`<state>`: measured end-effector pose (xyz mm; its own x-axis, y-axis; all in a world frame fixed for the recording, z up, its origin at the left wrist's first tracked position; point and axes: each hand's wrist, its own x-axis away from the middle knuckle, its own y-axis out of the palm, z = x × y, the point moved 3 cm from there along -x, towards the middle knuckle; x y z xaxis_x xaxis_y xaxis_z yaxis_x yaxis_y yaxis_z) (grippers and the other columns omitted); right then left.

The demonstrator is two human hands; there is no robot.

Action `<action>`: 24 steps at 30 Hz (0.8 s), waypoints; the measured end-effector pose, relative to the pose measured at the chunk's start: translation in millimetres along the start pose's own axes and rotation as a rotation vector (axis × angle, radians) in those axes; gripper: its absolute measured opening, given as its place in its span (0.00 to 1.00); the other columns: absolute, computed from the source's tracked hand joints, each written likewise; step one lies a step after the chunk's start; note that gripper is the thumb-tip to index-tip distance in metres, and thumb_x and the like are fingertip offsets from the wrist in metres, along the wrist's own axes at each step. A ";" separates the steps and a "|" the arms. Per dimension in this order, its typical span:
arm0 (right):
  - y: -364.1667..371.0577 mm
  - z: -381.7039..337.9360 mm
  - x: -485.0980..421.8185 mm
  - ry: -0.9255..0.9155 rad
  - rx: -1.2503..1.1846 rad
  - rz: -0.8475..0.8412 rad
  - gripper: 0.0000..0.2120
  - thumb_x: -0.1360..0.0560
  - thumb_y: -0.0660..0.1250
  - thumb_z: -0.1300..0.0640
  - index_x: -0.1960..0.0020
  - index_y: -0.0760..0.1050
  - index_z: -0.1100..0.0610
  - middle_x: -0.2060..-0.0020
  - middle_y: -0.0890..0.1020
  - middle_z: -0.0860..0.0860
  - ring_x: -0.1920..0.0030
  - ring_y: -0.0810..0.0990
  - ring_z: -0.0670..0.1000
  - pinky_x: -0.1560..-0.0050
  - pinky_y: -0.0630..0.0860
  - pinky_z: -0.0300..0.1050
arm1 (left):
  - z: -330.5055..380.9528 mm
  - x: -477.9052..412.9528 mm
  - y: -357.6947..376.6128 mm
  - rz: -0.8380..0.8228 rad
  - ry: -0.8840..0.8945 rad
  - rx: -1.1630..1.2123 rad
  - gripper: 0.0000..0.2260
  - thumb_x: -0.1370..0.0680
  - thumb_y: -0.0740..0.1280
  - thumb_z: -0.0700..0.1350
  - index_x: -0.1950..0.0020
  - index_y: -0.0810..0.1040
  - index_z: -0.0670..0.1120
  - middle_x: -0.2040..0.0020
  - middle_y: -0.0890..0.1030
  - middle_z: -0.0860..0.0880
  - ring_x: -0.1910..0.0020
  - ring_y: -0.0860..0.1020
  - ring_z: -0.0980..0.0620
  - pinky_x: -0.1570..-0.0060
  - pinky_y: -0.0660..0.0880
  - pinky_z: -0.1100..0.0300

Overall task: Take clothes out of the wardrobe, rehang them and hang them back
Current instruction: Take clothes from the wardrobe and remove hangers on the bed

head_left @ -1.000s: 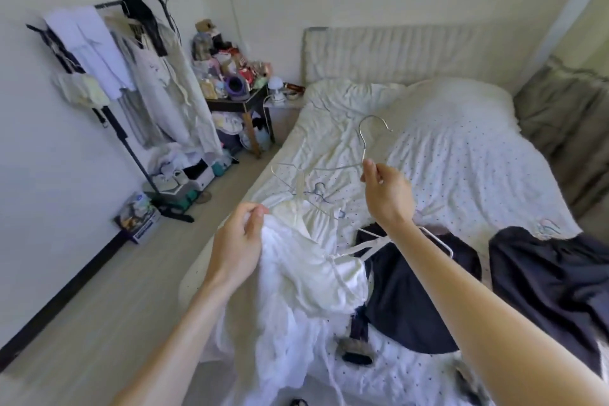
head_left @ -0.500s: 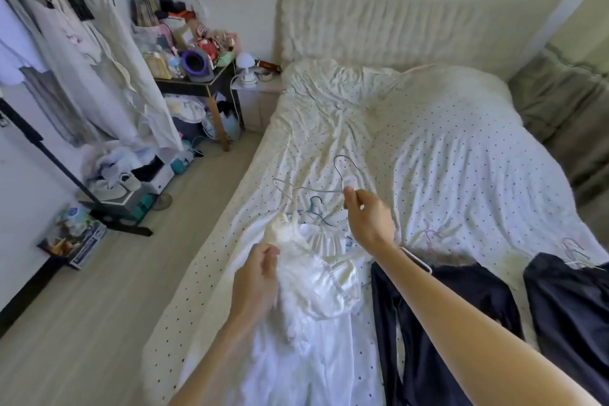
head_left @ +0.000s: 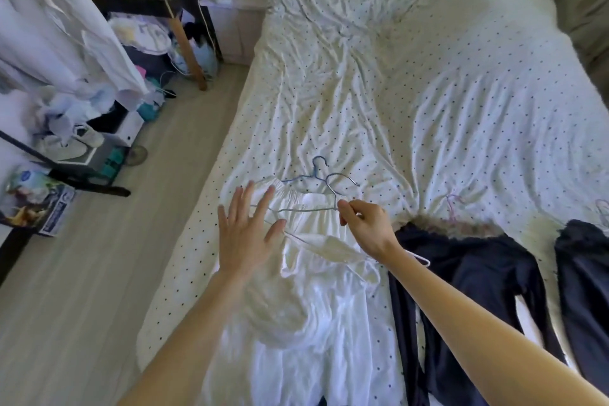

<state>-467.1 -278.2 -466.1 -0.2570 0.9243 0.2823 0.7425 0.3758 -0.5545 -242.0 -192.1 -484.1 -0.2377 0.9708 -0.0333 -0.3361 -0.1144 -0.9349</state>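
while the white dress lies on the bed, the left hand, fingers spread, should hold its top flat as the right hand, pinching the hanger by its neck, feeds each end under a strap.

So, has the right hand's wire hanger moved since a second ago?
Yes: the wire hanger came down toward the bed, to the white dress beside the blue hanger.

One bed. Two hands: left hand, right hand. One white garment at six o'clock, two dark garments at four o'clock. At least four wire hangers.
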 end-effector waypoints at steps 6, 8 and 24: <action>-12.8 40.8 -32.7 0.068 -0.047 -0.015 0.21 0.19 0.63 0.41 0.65 0.78 0.51 0.75 0.76 0.37 0.73 0.73 0.41 0.66 0.69 0.34 | -36.9 -56.3 34.7 -0.148 -0.043 0.361 0.06 0.19 0.64 0.49 0.55 0.77 0.56 0.57 0.74 0.51 0.55 0.73 0.51 0.51 0.73 0.52; -12.8 57.0 -48.7 0.121 -0.083 0.029 0.24 0.19 0.62 0.40 0.66 0.77 0.56 0.77 0.74 0.38 0.75 0.71 0.41 0.65 0.69 0.36 | -42.9 -67.9 52.4 -0.146 -0.028 0.285 0.06 0.20 0.63 0.56 0.48 0.77 0.57 0.46 0.75 0.54 0.45 0.73 0.52 0.44 0.70 0.53; 38.3 194.4 -143.2 0.258 0.526 -0.121 0.13 0.16 0.55 0.45 0.41 0.76 0.47 0.46 0.80 0.48 0.41 0.76 0.55 0.41 0.71 0.54 | -93.3 -200.9 182.0 -0.450 -0.055 -0.113 0.19 0.16 0.54 0.56 0.53 0.81 0.48 0.55 0.72 0.51 0.47 0.77 0.43 0.44 0.68 0.48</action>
<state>-522.1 -383.1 -680.0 -0.1136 0.8514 0.5121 0.2941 0.5211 -0.8012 -170.4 -388.2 -680.6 -0.1397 0.9058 0.4000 -0.3165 0.3419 -0.8848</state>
